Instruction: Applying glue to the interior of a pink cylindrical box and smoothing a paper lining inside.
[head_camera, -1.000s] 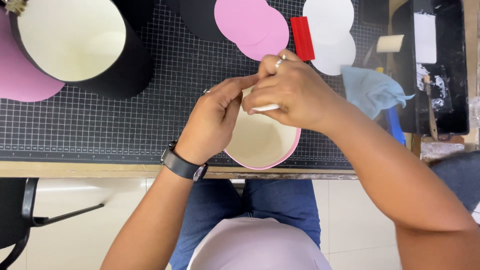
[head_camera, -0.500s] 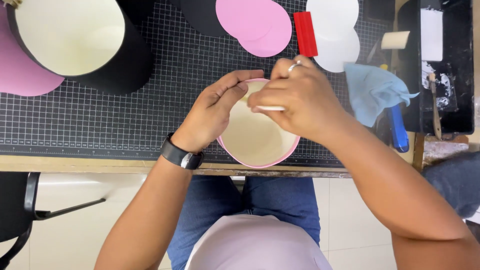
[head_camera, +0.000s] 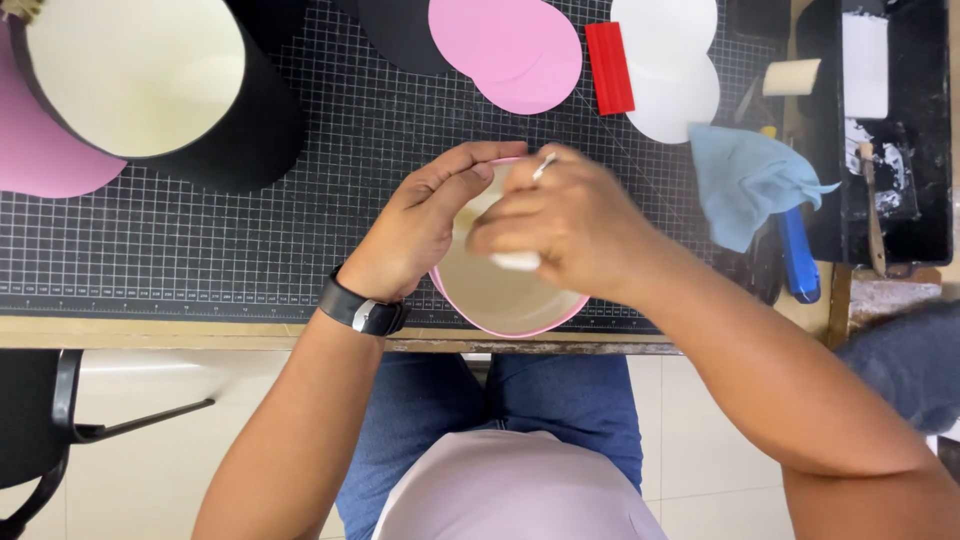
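Both hands are sitting a little farther up the cutting mat (head_camera: 200, 260) than half a second ago, and the pink round box (head_camera: 505, 300) is coming with them, its lower rim now just overhanging the near table edge.

The left hand (head_camera: 425, 235) is cupping the box's left wall, fingers curled over the far rim and thumb along the side, so it is closed around the box itself. The right hand (head_camera: 570, 225) is lying across the open mouth from the right, fingers folded narrowly around a small white piece (head_camera: 518, 262) that is pressing against the cream inside; exactly how that piece is being pinched is hidden behind the knuckles.

From the grip, the box is opening toward the camera and spreading below and between the two hands, with most of its visible interior lying under the right hand's fingertips. Being round, it is showing no long axis. The right hand is nearer the inner wall; the left is only steadying the outside.

Beyond the grip, pink paper circles (head_camera: 510, 50) are lying up the mat, a red scraper (head_camera: 608, 68) just right of them, a blue cloth (head_camera: 745, 180) out to the right, and a large black cylinder (head_camera: 150, 90) well off to the upper left.
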